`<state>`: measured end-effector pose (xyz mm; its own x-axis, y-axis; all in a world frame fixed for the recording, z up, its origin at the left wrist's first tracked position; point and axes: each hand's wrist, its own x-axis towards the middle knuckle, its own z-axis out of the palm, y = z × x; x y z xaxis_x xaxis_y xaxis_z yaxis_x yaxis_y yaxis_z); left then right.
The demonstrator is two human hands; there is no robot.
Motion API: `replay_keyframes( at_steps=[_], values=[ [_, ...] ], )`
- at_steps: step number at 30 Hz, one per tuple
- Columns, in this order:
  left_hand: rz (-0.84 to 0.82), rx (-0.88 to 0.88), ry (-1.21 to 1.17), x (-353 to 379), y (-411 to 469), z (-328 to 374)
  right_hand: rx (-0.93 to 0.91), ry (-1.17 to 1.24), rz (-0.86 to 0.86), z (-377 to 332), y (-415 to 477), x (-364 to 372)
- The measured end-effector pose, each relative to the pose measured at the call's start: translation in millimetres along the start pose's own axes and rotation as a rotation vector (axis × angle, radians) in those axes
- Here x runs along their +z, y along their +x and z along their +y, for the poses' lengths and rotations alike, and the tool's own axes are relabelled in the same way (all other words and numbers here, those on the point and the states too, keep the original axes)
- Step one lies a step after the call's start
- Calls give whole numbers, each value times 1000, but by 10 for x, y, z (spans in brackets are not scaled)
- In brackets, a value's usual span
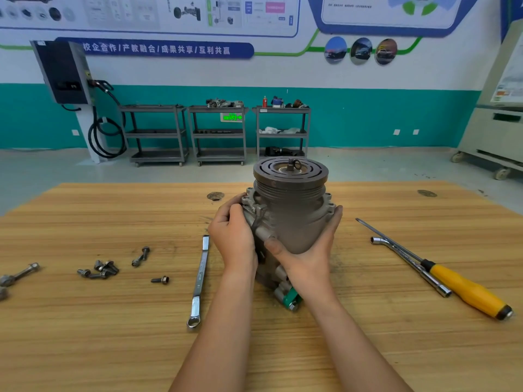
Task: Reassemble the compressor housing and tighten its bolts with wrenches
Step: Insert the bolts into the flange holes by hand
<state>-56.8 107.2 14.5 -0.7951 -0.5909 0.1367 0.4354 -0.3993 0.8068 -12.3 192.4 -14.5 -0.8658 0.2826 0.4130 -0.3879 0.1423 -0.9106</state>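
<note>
From the head view, the compressor (291,210) stands pulley-end up near the middle of the surface (113,349), between our two wrists. The left grip (232,233) has its fingers curled round the flange on the compressor's left side. The right grip (308,250) cups the body from the right, with the thumb across the front and the fingers up against the far flange. Both are holding the compressor, and neither holds a tool.

We judge this to be the seating step, where the upper part settles onto the lower housing. To do it well, we turn the top gently until the flange holes line up, and we press evenly from both sides so nothing cocks. Whether the joint is fully closed is hidden behind our hands.

The bolts (102,268) lie loose well to the left, and the ring wrench (198,278) lies just beside the left wrist. The socket wrench (410,264) and screwdriver (464,287) lie to the right. We should start each bolt by finger before wrenching it.
</note>
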Motion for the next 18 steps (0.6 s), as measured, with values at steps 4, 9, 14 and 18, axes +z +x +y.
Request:
replay_keyframes(
  at_steps=[4,9,14,18],
  values=[
    [-8,-23,32,-23,26,-12,-4,-17,-14,13,-1,-20],
    [-37,-2,97,-33,-19,31,-39,27,178,34,4,80],
    [-28,0,100,-41,-84,66,-94,-2,349,19,19,221],
    [-14,50,162,-36,-212,36,-81,-47,301,66,75,108]
  ],
)
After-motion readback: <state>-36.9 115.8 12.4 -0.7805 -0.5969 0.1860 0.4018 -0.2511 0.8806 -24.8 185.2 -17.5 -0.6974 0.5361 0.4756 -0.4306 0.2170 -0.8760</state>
